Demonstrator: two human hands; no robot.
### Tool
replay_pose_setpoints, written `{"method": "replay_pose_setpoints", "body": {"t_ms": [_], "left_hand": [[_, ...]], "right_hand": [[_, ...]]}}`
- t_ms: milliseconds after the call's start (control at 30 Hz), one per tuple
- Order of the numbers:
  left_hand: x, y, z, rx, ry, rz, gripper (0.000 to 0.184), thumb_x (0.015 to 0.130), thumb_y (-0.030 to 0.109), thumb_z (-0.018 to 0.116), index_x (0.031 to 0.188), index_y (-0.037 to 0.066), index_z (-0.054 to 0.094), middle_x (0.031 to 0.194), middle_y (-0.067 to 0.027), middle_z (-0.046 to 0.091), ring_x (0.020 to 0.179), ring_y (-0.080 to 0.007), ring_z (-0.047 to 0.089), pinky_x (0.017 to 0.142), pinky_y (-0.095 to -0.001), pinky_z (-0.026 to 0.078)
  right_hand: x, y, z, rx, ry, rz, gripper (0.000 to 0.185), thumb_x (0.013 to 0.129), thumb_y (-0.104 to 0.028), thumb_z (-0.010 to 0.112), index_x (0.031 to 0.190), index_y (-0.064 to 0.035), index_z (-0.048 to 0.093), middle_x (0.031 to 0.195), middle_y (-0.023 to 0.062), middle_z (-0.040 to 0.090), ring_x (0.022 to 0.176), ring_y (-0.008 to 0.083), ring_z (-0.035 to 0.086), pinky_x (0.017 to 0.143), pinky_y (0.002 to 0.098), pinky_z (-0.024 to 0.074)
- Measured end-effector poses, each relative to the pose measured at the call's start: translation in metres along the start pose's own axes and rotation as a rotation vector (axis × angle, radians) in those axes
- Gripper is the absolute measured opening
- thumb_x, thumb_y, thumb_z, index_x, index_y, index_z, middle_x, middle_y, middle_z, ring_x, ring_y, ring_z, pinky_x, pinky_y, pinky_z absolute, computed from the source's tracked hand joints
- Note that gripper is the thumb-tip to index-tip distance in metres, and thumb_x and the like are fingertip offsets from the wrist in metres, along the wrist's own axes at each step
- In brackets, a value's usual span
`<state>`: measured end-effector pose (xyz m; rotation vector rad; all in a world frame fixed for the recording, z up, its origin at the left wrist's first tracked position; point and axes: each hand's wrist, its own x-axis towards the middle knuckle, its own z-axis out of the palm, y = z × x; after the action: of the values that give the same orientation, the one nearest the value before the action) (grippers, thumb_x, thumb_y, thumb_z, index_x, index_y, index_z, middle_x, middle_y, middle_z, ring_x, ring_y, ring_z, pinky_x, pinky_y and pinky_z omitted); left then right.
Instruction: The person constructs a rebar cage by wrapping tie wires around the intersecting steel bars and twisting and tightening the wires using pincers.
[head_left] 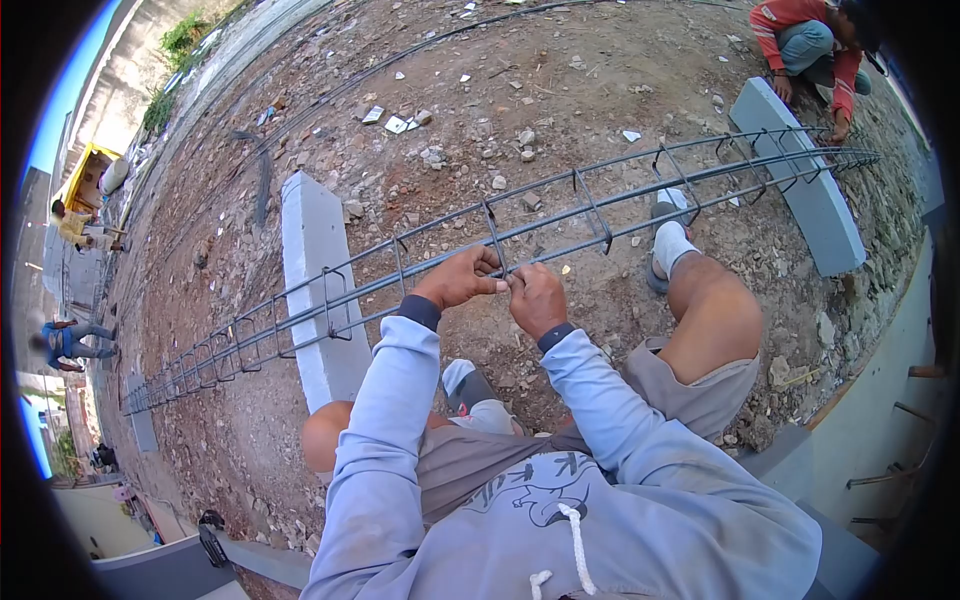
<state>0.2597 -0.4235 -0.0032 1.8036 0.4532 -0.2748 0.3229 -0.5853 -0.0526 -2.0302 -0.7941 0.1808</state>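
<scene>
Rebar cage (592,206) lies across gray blocks (317,232). L hand (463,279) curls on the cage at a stirrup (493,225); R hand (538,297) bunched alongside, grip hidden, can't tell. Best keep stirrup sq. to bars, L steady.

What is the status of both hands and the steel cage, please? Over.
Left hand and right hand close together at steel cage. It lies across gray blocks. Nothing visibly blocking the hands.

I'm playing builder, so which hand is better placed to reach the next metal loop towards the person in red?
Probably the right hand: it is nearer that metal loop, while the left hand sits farther off. Both hands are busy at the bars, though.
</scene>
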Motion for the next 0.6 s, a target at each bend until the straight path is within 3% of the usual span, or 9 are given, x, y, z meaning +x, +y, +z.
{"method": "replay_pose_setpoints", "body": {"t_ms": [100, 200, 400, 533, 600], "left_hand": [[0.006, 0.012, -0.003, 0.451, -0.076, 0.012, 0.036, 0.074, 0.023, 0.077, 0.097, 0.001, 0.061, 0.088, -0.0108, 0.066, 0.089, -0.0198, 0.063, 0.078, -0.0314, 0.049], [0.009, 0.020, 0.006, 0.706, -0.039, -0.006, 0.029, 0.072, 0.024, 0.075, 0.084, 0.001, 0.062, 0.079, -0.0143, 0.066, 0.080, -0.0235, 0.065, 0.070, -0.0344, 0.049], [0.009, 0.003, 0.025, 0.764, 0.223, 0.018, 0.024, 0.074, 0.024, 0.068, 0.077, 0.001, 0.062, 0.077, -0.0189, 0.066, 0.074, -0.0329, 0.065, 0.067, -0.0429, 0.049], [0.010, -0.009, 0.029, 0.878, 0.375, 0.146, 0.023, 0.073, 0.024, 0.068, 0.075, 0.002, 0.062, 0.067, -0.0162, 0.064, 0.067, -0.0313, 0.066, 0.064, -0.0426, 0.050], [0.011, -0.010, 0.029, 0.854, 0.384, 0.168, 0.022, 0.073, 0.024, 0.067, 0.075, 0.002, 0.063, 0.065, -0.0153, 0.065, 0.065, -0.0307, 0.066, 0.064, -0.0424, 0.050]], "right_hand": [[0.001, 0.000, -0.002, -0.017, -0.033, 0.014, 0.012, 0.081, -0.013, 0.062, 0.079, -0.0007, 0.060, 0.080, 0.0198, 0.059, 0.078, 0.0390, 0.059, 0.070, 0.0474, 0.0478], [0.004, -0.001, -0.004, -0.054, -0.067, 0.031, 0.013, 0.080, -0.014, 0.062, 0.078, -0.0013, 0.061, 0.079, 0.0202, 0.061, 0.078, 0.0389, 0.060, 0.070, 0.0477, 0.0479], [0.008, -0.005, -0.002, -0.045, -0.052, 0.135, 0.018, 0.079, -0.018, 0.065, 0.073, -0.0016, 0.065, 0.073, 0.0213, 0.063, 0.071, 0.0385, 0.062, 0.066, 0.0470, 0.0480], [0.012, -0.010, -0.008, -0.052, -0.104, 0.184, 0.027, 0.081, -0.025, 0.063, 0.075, 0.0003, 0.067, 0.071, 0.0234, 0.063, 0.070, 0.0402, 0.063, 0.067, 0.0458, 0.0492], [0.017, -0.010, -0.011, -0.026, -0.150, 0.238, 0.032, 0.083, -0.030, 0.061, 0.075, 0.0010, 0.067, 0.066, 0.0208, 0.063, 0.065, 0.0356, 0.064, 0.061, 0.0426, 0.0497]]}}
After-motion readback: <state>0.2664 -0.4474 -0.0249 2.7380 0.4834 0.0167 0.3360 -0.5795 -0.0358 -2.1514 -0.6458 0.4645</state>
